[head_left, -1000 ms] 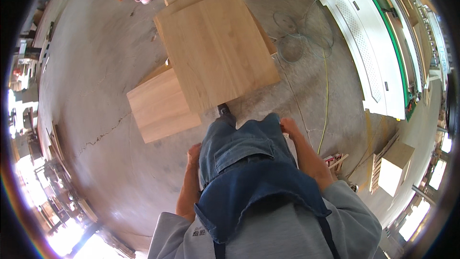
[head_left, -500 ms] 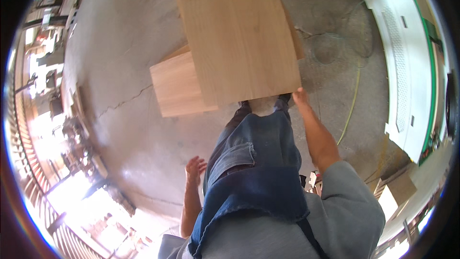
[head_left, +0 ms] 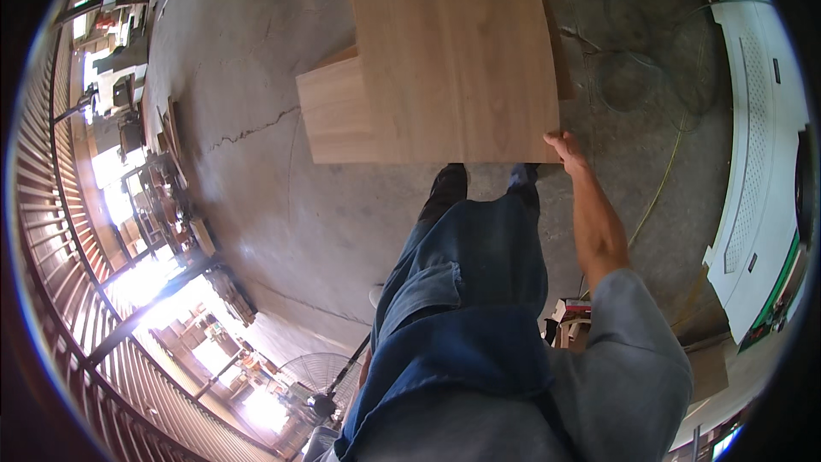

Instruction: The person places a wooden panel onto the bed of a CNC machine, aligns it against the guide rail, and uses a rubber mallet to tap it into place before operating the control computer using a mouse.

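Right hand [head_left: 566, 151] moved further onto board [head_left: 457, 60], long axis forward.

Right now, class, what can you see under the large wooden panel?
Another panel pokes out on its left, a board's edge on its right; the large panel hides the rest.

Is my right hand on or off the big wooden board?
On: the right hand grips the big wooden board at its near right corner.

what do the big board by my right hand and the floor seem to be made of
The big board looks like wood, perhaps veneered, smooth and matte: long grain lines show. The floor is probably bare, dull concrete: grey with a jagged crack.
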The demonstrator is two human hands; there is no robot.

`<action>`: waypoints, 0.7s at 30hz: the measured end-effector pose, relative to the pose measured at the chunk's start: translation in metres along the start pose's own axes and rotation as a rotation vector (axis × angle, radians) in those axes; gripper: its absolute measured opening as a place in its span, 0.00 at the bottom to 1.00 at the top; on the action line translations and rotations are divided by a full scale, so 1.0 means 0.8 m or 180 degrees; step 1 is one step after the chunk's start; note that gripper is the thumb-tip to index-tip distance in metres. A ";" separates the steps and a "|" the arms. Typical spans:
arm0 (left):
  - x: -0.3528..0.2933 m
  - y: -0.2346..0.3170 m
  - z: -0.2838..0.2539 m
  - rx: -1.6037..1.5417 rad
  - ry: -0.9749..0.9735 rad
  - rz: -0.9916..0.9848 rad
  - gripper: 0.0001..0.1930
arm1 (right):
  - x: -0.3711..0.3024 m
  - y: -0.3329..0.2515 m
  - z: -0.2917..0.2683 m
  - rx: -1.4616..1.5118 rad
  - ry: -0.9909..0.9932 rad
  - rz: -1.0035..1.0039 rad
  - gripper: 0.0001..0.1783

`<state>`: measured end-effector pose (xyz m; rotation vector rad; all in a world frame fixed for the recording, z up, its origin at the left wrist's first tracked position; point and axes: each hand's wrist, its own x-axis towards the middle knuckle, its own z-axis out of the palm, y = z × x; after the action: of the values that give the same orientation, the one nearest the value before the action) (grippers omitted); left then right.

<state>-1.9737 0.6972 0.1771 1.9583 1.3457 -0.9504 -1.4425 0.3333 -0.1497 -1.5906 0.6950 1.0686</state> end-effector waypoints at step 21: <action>0.013 0.508 -0.151 -0.3091 -0.1665 0.2262 0.34 | -0.475 -0.263 0.061 -0.1514 0.0389 -0.3947 0.13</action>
<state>-1.5602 0.6637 0.2641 1.1398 0.5318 -0.2958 -1.4413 0.4080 0.2809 -2.0028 -0.5374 0.1829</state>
